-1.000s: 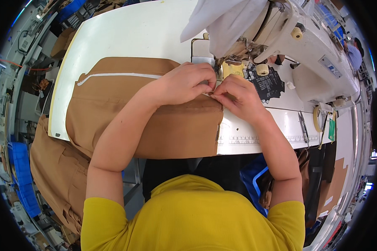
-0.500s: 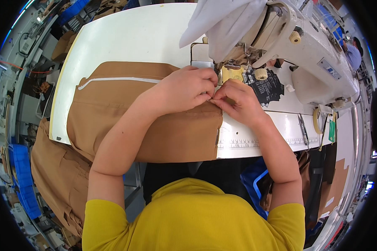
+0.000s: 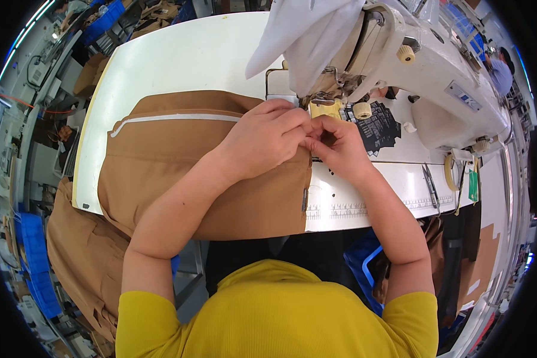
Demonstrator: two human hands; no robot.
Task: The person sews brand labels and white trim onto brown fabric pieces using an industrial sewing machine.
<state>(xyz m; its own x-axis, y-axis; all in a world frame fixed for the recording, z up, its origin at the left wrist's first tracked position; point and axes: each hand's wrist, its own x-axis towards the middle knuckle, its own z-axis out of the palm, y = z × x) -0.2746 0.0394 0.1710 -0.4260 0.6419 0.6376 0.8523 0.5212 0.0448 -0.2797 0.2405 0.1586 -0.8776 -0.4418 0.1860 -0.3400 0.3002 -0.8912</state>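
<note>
A brown fabric piece (image 3: 250, 206) with a white strip (image 3: 179, 117) along its far part lies on the white sewing table, its near edge at the table's front. My left hand (image 3: 268, 143) rests on the fabric, fingers curled and closed at its far right corner. Against it, my right hand (image 3: 343, 149) pinches at the same corner with thumb and forefinger. The fingertips of both hands meet, and they hide the bit of fabric between them. Just beyond the fingers stands the white sewing machine (image 3: 426, 83), its needle area (image 3: 322, 98) partly covered by a hanging white cloth (image 3: 310, 42).
Fanned black printed labels (image 3: 379, 128) lie beside the machine's foot. A slim metal hand tool (image 3: 431, 185) and a tape roll (image 3: 452, 173) are at the table's right. A printed ruler (image 3: 340, 211) runs along the front edge. More brown fabric (image 3: 86, 250) hangs at the left.
My left hand has turned and come closer against the right fingertips, covering more of the pinched corner. The whole view has shifted slightly; the fabric stays by the machine.
</note>
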